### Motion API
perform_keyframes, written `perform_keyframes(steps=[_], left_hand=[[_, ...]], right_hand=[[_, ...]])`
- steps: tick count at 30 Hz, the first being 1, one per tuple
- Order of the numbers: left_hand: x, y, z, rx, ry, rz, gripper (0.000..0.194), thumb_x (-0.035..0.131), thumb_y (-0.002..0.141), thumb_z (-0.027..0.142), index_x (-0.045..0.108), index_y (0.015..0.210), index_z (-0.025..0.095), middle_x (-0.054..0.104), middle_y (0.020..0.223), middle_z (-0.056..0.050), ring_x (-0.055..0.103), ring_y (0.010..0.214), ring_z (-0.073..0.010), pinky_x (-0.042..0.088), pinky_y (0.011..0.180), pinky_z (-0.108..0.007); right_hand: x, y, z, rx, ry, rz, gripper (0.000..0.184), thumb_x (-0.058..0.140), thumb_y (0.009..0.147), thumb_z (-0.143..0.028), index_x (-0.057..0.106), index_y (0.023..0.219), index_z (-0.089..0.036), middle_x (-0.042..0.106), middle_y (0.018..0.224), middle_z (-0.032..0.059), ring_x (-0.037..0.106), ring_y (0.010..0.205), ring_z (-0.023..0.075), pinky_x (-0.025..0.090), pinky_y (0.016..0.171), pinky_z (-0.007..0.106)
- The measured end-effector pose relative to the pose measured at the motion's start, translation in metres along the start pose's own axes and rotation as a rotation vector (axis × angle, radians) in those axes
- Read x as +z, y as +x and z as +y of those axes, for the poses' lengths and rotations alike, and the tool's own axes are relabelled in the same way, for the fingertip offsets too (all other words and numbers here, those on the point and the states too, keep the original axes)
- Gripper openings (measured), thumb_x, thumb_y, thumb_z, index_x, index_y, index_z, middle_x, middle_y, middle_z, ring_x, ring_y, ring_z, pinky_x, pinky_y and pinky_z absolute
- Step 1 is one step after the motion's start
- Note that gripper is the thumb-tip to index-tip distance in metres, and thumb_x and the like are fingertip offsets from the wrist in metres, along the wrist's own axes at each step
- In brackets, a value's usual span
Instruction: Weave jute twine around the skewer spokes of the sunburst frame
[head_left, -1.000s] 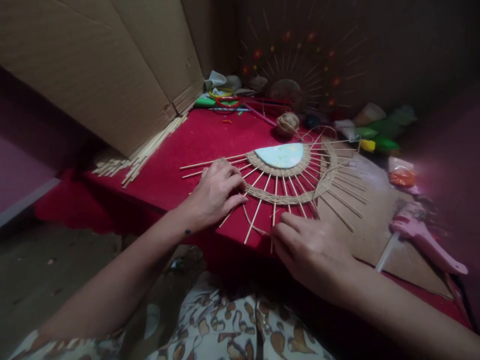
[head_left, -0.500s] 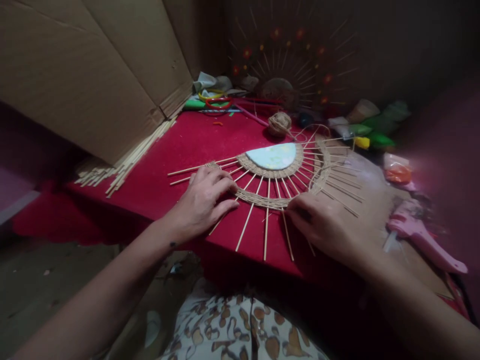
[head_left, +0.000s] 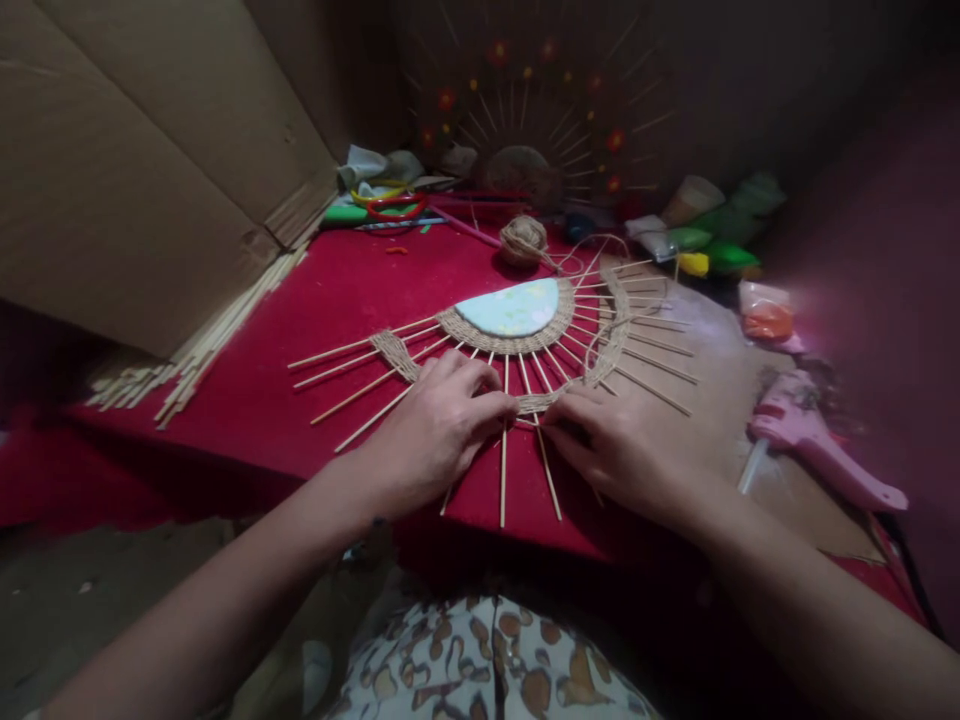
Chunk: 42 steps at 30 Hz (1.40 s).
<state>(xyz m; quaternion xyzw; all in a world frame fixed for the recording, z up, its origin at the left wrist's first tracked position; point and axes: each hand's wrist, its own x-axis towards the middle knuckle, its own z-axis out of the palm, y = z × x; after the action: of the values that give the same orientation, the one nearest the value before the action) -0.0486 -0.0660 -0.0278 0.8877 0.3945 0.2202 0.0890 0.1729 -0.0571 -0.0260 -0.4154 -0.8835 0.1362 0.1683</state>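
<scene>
A half-round sunburst piece (head_left: 510, 340) lies on the red cloth: a pale blue half disc (head_left: 514, 307), thin wooden sticks fanning out, and bands of woven jute twine. My left hand (head_left: 442, 425) rests on the near sticks with its fingers curled and pressed on the woven band (head_left: 536, 402). My right hand (head_left: 619, 445) meets it from the right, fingers pinched at the same band. What the fingertips pinch is too small to make out. A twine ball (head_left: 523, 240) sits behind the piece.
Cardboard sheets (head_left: 150, 150) lean at the left, with loose sticks (head_left: 195, 345) along their foot. A pink glue gun (head_left: 817, 455) lies at the right on a brown board. Scissors, bags and a finished sunburst (head_left: 525, 130) crowd the back.
My left hand has slid right along the woven band to the middle sticks. My right hand came up from the table edge and now meets it at the band. The view shifted.
</scene>
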Motion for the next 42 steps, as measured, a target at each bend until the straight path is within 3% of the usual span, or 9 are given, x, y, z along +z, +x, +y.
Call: perform_keyframes(steps=[5,10,15,22,31,37,42], left_hand=[[0.008,0.000,-0.005,0.076,0.069,0.034,0.026,0.046,0.095,0.024,0.068,0.109,0.025,0.062,0.096,-0.007,0.047,0.085,-0.0192,0.038,0.074,-0.035],[0.007,-0.003,-0.007,0.181,0.211,0.005,0.032,0.045,0.094,0.021,0.060,0.122,0.025,0.063,0.102,-0.009,0.051,0.087,-0.0213,0.040,0.074,-0.036],[0.001,-0.005,-0.005,0.344,0.337,-0.021,0.031,0.038,0.094,0.017,0.064,0.110,0.019,0.063,0.110,-0.014,0.054,0.094,-0.0262,0.043,0.080,-0.042],[-0.006,0.002,-0.005,0.392,0.354,-0.096,0.035,0.032,0.095,0.017,0.066,0.103,0.019,0.066,0.104,-0.013,0.057,0.090,-0.0254,0.044,0.075,-0.041],[-0.003,0.009,-0.021,0.481,0.258,-0.071,0.035,0.031,0.097,0.018,0.065,0.101,0.019,0.065,0.107,-0.012,0.055,0.093,-0.0233,0.045,0.077,-0.039],[-0.008,0.011,-0.023,0.435,0.211,-0.165,0.037,0.028,0.098,0.020,0.065,0.104,0.022,0.064,0.107,-0.010,0.055,0.097,-0.0233,0.044,0.083,-0.040],[-0.008,0.011,-0.021,0.446,0.183,-0.132,0.035,0.030,0.098,0.019,0.065,0.101,0.020,0.065,0.099,-0.011,0.055,0.091,-0.0219,0.043,0.078,-0.037]], right_hand=[[-0.003,-0.006,-0.001,-0.049,-0.066,0.037,0.016,0.050,0.091,-0.019,0.064,0.084,-0.016,0.065,0.083,0.0053,0.056,0.070,0.0130,0.042,0.064,0.025],[-0.009,-0.025,-0.013,-0.154,-0.137,0.028,0.024,0.047,0.092,-0.016,0.065,0.077,-0.014,0.061,0.071,0.0045,0.054,0.064,0.0128,0.038,0.058,0.025],[-0.005,-0.042,-0.018,-0.145,-0.151,0.011,0.021,0.049,0.090,-0.011,0.066,0.079,-0.014,0.059,0.068,0.0023,0.052,0.060,0.0119,0.034,0.055,0.026],[-0.008,-0.053,-0.023,-0.168,-0.131,0.089,0.023,0.047,0.090,-0.010,0.064,0.075,-0.015,0.055,0.066,0.0028,0.045,0.059,0.0131,0.032,0.055,0.027],[0.003,-0.065,-0.034,-0.241,-0.104,0.131,0.025,0.050,0.086,-0.007,0.064,0.067,-0.013,0.050,0.062,0.0029,0.032,0.056,0.0149,0.025,0.054,0.031],[0.003,-0.070,-0.033,-0.223,-0.089,0.190,0.024,0.050,0.085,-0.005,0.065,0.068,-0.012,0.053,0.063,0.0055,0.037,0.059,0.0158,0.029,0.055,0.031],[-0.010,-0.069,-0.029,-0.217,-0.209,0.181,0.026,0.049,0.088,-0.008,0.063,0.068,-0.014,0.055,0.064,0.0048,0.039,0.059,0.0149,0.031,0.056,0.030]])
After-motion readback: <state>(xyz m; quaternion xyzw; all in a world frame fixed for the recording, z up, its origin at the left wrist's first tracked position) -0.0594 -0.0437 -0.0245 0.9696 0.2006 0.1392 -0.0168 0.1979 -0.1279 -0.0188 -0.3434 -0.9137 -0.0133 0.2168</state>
